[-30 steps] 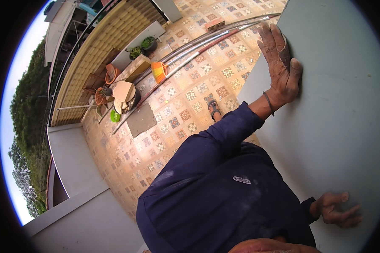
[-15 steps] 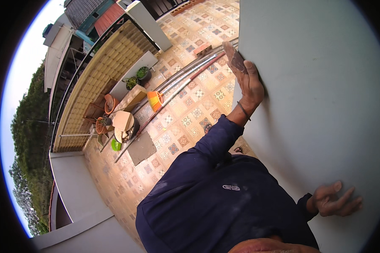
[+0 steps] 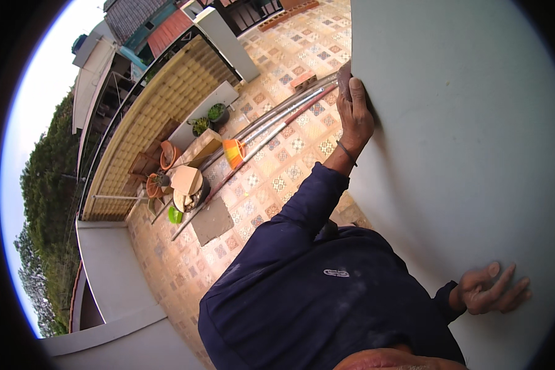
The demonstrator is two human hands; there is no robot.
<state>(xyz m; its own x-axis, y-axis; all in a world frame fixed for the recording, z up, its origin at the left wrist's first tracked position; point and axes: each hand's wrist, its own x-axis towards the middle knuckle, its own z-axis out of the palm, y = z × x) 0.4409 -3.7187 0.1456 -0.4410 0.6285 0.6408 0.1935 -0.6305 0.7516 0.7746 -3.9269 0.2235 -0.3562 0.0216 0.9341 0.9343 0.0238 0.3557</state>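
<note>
A pale grey-green wall [image 3: 462, 142] fills the right side of the view, its straight edge at the top middle. My left hand [image 3: 355, 120] is raised to this edge, fingers closed on a dark reddish-brown piece that looks like sandpaper [image 3: 344, 80]. The piece lies along the edge, and my fingers partly cover it. Lower right, my right hand [image 3: 492, 290] holds nothing, its fingers spread in front of the wall face. Whether its fingers touch the wall I cannot tell. A dark band circles my left wrist, and dark blue sleeves cover both arms.
On the patterned tile floor [image 3: 280, 197] lie long metal pipes [image 3: 262, 132] and a brick [image 3: 303, 81]. Farther left are an orange broom head [image 3: 234, 153], a bucket with rubble [image 3: 191, 196], a green scoop [image 3: 175, 214] and potted plants [image 3: 217, 113] by a yellow wall [image 3: 160, 102].
My left hand has shifted slightly left and up along the wall's edge, and the brown piece has turned more edge-on. My right hand stays nearly in place. The view has swung slightly.
</note>
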